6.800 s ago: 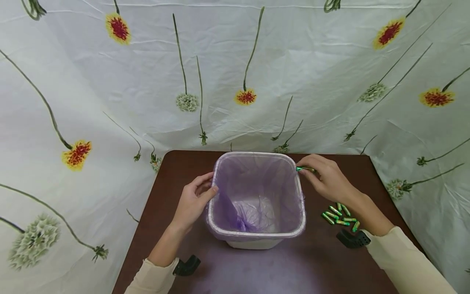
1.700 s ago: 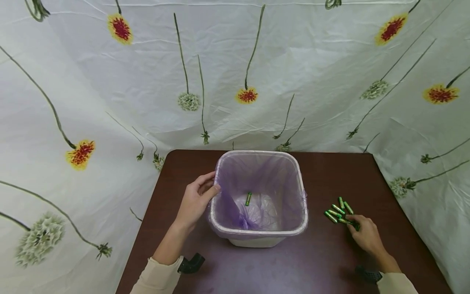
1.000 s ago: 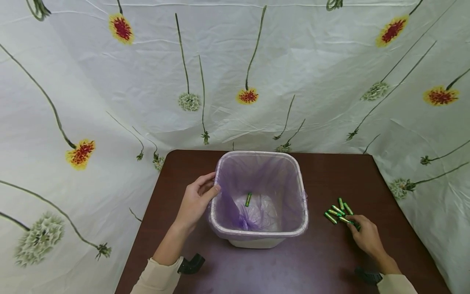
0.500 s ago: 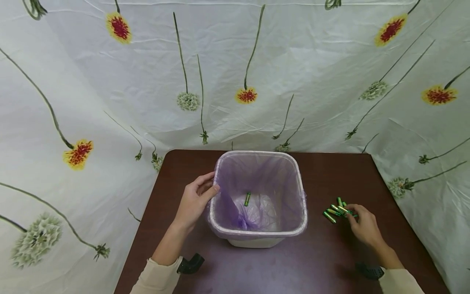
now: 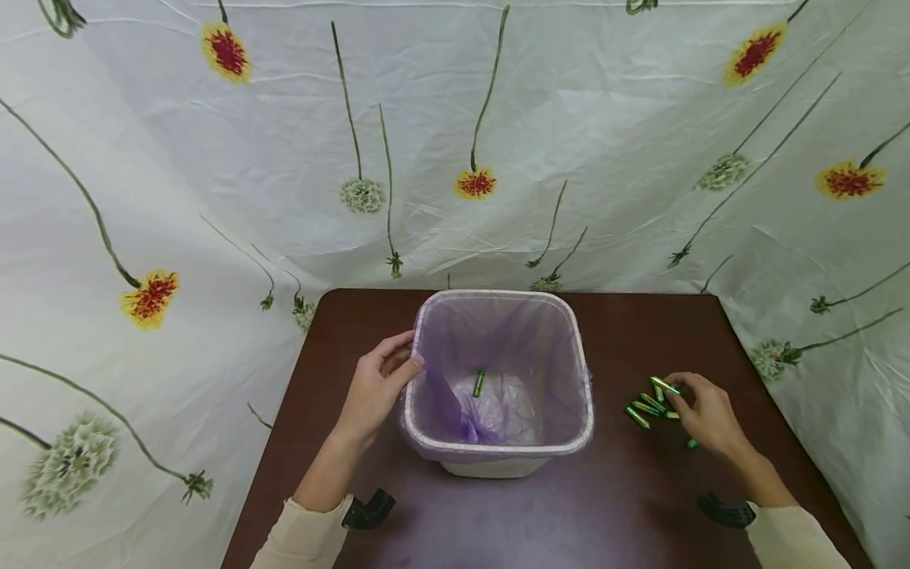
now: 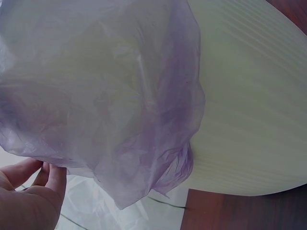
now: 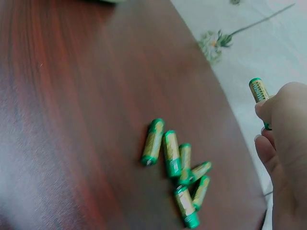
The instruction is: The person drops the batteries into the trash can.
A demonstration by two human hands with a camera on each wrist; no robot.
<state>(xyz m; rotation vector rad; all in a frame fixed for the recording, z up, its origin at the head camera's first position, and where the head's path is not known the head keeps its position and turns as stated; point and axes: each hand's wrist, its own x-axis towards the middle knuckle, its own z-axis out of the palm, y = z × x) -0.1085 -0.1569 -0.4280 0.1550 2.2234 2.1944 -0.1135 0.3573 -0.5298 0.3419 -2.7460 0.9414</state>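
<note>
A pale bin (image 5: 490,469) stands on the table, lined with a translucent purple bag (image 5: 508,332) folded over its rim. My left hand (image 5: 377,387) grips the bin's left rim, thumb over the edge and fingers outside against the bag. One green-and-gold battery (image 5: 479,384) lies at the bottom of the bin. To the right, my right hand (image 5: 707,411) pinches another battery (image 7: 259,90) between thumb and fingers, lifted above the table in the right wrist view. Several loose batteries (image 5: 637,417) lie in a cluster just beside and below that hand.
The dark brown table (image 5: 626,340) has a rounded far left corner. A white flower-print sheet (image 5: 604,118) hangs behind and along both sides of it. A lone battery end (image 5: 692,444) shows near the right wrist, apart from the cluster.
A battery that my right hand held by the bin earlier is gone from it; one now lies inside the bin. That hand returned to the pile and has just lifted another. The left hand stays put.
</note>
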